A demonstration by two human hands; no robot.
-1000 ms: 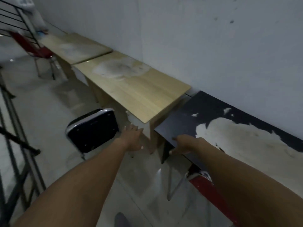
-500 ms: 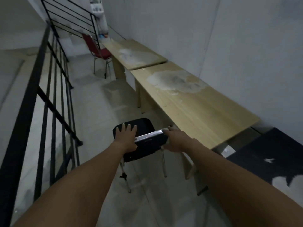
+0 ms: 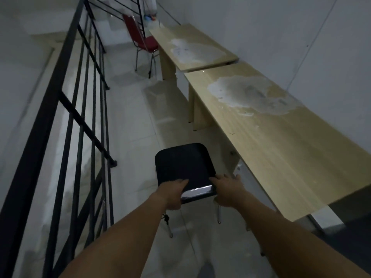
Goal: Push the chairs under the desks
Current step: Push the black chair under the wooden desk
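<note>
Here both hands grip the top of the black chair (image 3: 183,167)'s backrest: the left hand (image 3: 174,192) is wrapped over its left corner with the fingers curled on the front side, and the right hand (image 3: 227,188) lies on the right corner with the fingers more spread, the thumb pointing toward the counter. The chair stands on the pale tiled floor (image 3: 130,125), beside the front edge of the near wooden counter (image 3: 281,141), not under it; its seat is out in the walkway. This counter has a big whitish worn patch on its top. Behind it a second wooden counter (image 3: 192,47) stands end to end with it along the white wall (image 3: 261,27). A red chair (image 3: 143,40) stands at the far counter's end, also out in the open. On the left a black metal railing (image 3: 80,109) runs along the narrow walkway, close to the black chair. At the right lower corner a dark counter (image 3: 353,227) begins just after the wooden one.
</note>
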